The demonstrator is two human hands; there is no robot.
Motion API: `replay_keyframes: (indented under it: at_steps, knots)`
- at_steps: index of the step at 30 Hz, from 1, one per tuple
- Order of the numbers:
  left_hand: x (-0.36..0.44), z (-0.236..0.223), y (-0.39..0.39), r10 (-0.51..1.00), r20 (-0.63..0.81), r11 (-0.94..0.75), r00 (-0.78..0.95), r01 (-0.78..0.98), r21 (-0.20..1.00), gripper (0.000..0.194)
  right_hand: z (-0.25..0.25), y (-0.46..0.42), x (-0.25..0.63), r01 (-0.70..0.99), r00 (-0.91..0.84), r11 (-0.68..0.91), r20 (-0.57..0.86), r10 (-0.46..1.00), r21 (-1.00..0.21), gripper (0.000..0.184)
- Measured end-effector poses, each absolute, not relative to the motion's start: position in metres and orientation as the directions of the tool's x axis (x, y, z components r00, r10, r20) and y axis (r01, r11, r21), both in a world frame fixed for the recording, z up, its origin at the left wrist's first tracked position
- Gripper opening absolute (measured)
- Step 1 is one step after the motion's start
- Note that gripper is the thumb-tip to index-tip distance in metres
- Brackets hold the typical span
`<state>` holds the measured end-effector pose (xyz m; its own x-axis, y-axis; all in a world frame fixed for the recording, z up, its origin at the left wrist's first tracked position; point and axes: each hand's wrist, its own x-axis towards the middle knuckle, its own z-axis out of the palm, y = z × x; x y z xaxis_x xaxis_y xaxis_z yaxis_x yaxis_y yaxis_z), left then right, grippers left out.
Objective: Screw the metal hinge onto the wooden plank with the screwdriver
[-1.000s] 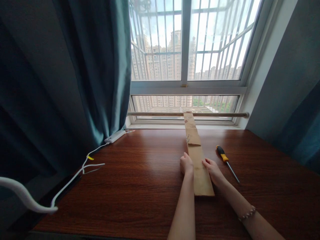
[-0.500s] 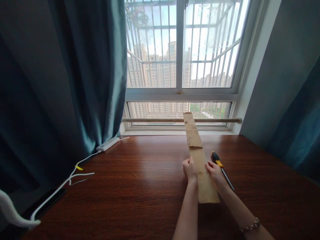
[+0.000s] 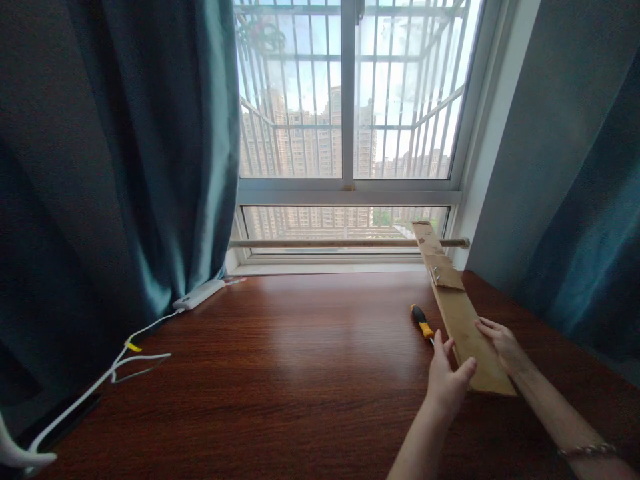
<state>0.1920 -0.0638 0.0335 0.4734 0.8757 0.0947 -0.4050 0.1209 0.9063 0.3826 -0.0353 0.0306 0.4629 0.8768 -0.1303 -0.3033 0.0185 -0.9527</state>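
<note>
A long, narrow wooden board (image 3: 463, 323) lies slanting from near me towards the window, its far end over the rail. Partway along it a second piece overlaps, with small metal screws (image 3: 436, 272) sticking up. My right hand (image 3: 506, 347) grips the board's right edge, fingertips on its top face. At the left edge my left hand (image 3: 449, 377) has its thumb and fingers spread, the thumb over the wood; whether it touches is hard to tell. Just beyond my left fingers lies a screwdriver (image 3: 423, 323) with a black and yellow handle, its shaft mostly hidden.
The dark wooden tabletop (image 3: 300, 360) runs up to the window sill. A metal rail (image 3: 320, 244) crosses in front of the barred window. On the left are a white power strip (image 3: 200, 295), its cable (image 3: 143, 331) and a blue curtain (image 3: 175, 147).
The board has moved right with my hands and now lies to the right of the screwdriver. My left hand has opened from a closed grip. The view has shifted slightly.
</note>
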Motion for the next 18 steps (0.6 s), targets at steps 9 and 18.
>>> replay_keyframes:
  at_steps: [9,18]
  knots:
    - [0.212,0.013,-0.062,0.761,0.165,0.261,0.628,-0.528,0.809,0.113,0.004,-0.028,0.411,-0.322,0.456,-0.001,-0.156,0.876,-0.947,0.033]
    - [0.207,0.006,-0.046,0.699,0.235,0.284,0.675,-0.565,0.775,0.074,-0.004,-0.018,0.418,-0.293,0.448,-0.036,-0.171,0.878,-0.955,0.033]
